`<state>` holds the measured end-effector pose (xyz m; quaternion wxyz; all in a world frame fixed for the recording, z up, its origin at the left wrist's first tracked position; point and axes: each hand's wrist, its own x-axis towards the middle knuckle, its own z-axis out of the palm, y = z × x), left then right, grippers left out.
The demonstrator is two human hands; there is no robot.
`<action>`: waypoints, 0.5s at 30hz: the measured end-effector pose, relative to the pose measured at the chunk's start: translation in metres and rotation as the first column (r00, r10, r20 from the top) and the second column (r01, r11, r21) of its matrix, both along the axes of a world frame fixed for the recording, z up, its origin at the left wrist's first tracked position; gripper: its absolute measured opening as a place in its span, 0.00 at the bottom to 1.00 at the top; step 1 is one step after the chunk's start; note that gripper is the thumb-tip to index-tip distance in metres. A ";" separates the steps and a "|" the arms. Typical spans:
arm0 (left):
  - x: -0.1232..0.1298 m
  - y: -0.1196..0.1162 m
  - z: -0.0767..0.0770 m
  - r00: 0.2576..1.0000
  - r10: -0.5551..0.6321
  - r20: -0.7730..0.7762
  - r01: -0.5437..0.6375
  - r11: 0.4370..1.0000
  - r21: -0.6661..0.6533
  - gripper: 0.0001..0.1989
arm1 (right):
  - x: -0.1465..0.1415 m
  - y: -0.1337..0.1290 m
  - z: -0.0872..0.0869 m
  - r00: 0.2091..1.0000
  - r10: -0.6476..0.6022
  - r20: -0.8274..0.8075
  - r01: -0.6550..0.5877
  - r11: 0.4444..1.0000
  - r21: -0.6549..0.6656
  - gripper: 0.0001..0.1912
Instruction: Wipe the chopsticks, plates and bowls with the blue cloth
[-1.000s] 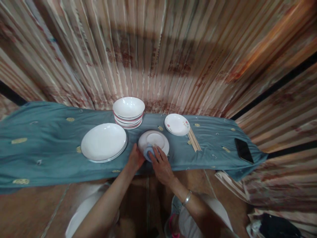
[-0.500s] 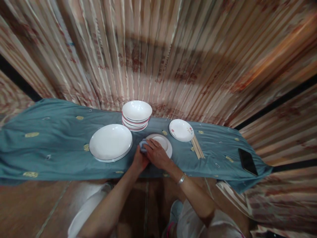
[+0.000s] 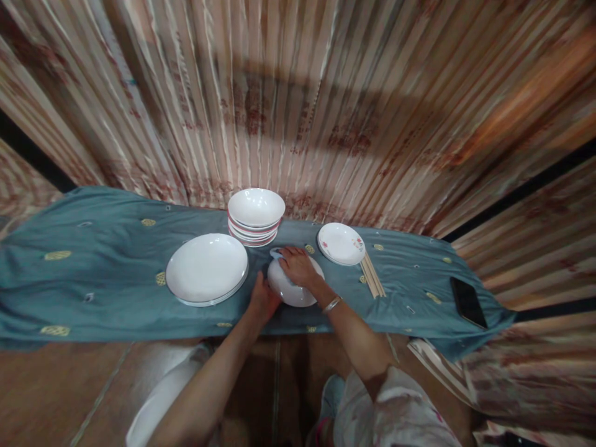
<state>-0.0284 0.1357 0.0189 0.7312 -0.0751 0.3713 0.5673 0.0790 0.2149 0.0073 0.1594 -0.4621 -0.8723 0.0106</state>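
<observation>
Dish: likely stiff, smooth, fragile; take hold at its rim. Left hand grips the near-left edge; right hand clasps the pale cloth against the far rim.

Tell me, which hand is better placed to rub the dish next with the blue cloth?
Probably the right hand: it lies over the dish with the blue cloth at its fingertips. The left hand is at the dish's left edge, so it seems better placed to steady it.
</observation>
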 end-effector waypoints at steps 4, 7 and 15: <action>0.000 0.001 -0.002 1.000 0.007 -0.011 -0.007 1.000 -0.009 0.28 | 0.012 0.011 -0.007 0.995 -0.102 -0.001 0.102 0.995 -0.005 0.16; 0.001 0.001 -0.003 1.000 0.013 -0.003 -0.013 1.000 -0.002 0.28 | 0.024 0.018 -0.016 0.989 -0.140 -0.041 0.141 0.990 0.007 0.17; 0.000 0.001 -0.001 1.000 0.001 0.017 -0.002 1.000 0.013 0.27 | 0.059 0.021 -0.034 0.961 -0.152 -0.231 0.148 0.988 -0.033 0.16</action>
